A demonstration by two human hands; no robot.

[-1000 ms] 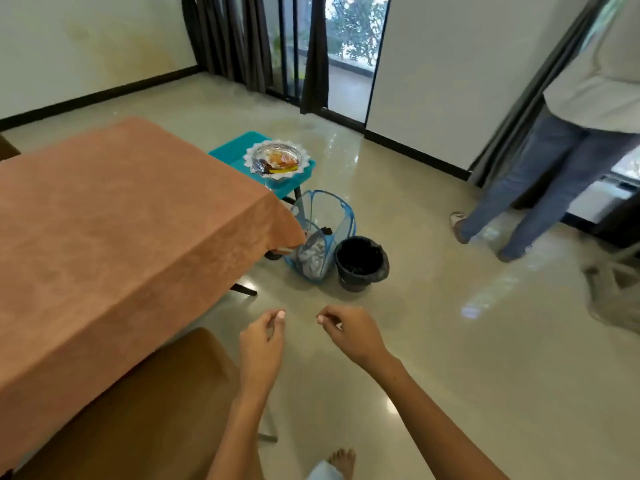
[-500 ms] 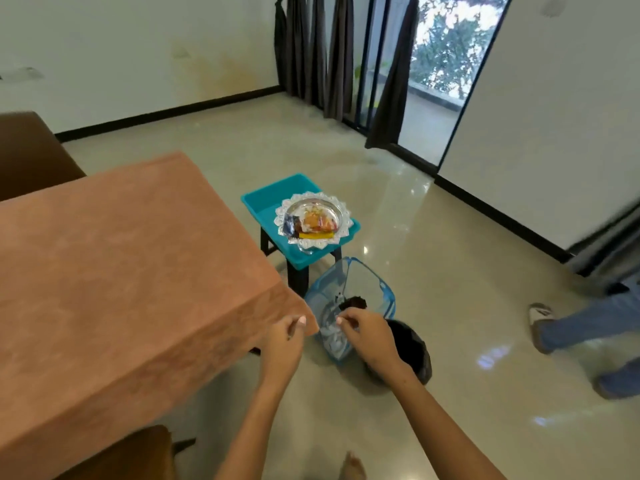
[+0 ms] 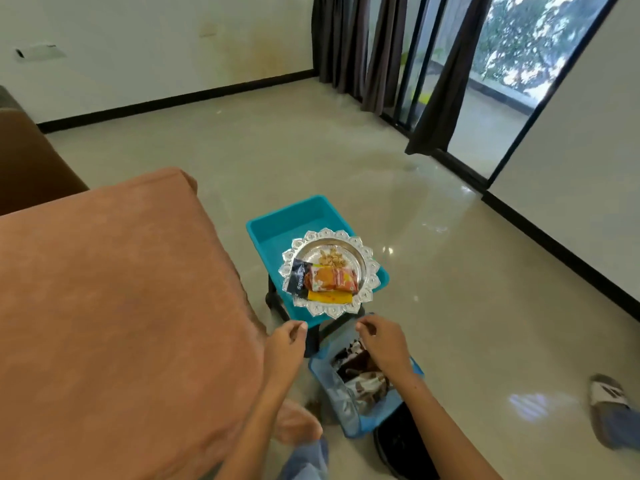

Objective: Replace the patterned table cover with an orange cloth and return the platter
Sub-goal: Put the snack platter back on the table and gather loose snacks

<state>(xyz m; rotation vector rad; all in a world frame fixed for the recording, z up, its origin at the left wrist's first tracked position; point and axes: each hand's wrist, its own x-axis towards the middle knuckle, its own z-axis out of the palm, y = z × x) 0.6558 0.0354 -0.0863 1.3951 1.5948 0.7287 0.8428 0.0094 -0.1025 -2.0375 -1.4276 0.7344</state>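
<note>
The bench, draped in the orange cloth (image 3: 114, 306), fills the frame from 7 to 10 o'clock; its near corner edge falls away just left of the left hand (image 3: 285, 344). Bare pale floor (image 3: 450, 271) lies open from 12 to 4 o'clock, out to the dark curtains (image 3: 349, 46) and glass doors.

The silver platter (image 3: 330, 271), scallop-rimmed and carrying snack packets and nuts, sits on a teal tray (image 3: 287, 221) on a small stool, at 12 o'clock from both hands and just beyond their fingertips, not touched. Below the right hand (image 3: 382, 344) stands a blue mesh basket (image 3: 349, 424) with patterned fabric bundled inside; a black bin (image 3: 398, 445) is just beside it at 5 o'clock.

Each grip is loosely curled, thumb near forefinger, with nothing in it. The two hands hover apart, level with each other, near the tray's front edge. A second person's sandalled foot (image 3: 607, 393) shows at 4 o'clock.
</note>
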